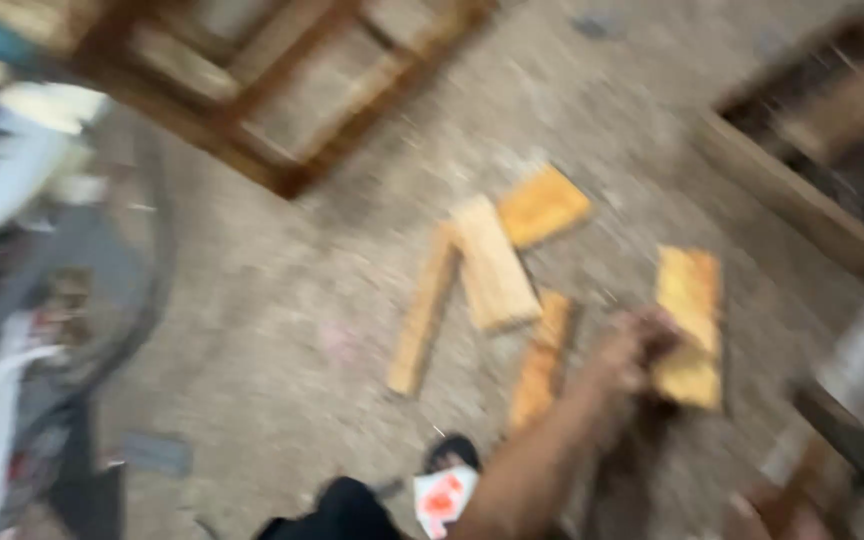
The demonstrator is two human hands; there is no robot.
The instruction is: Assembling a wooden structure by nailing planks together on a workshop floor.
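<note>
The view is heavily blurred. My left hand (pixel 637 345) reaches out over a dusty concrete floor and grips the edge of a flat, light wooden block (pixel 690 325). To its left several similar wood offcuts lie loose on the floor: a short square piece (pixel 542 205), a wider plank (pixel 492 262), a narrow strip (pixel 420 315) and another strip (pixel 542 360) just beside my forearm. At the bottom right edge a brownish shape looks like my right hand (pixel 774 508); whether it holds anything is too blurred to tell.
A wooden frame (pixel 282 90) lies on the floor at the top left. A wooden crate (pixel 812 160) stands at the right. A curved grey, wheel-like shape (pixel 147 280) and white clutter fill the left side. A dark shoe (pixel 452 452) and a red-and-white item (pixel 442 495) sit near the bottom.
</note>
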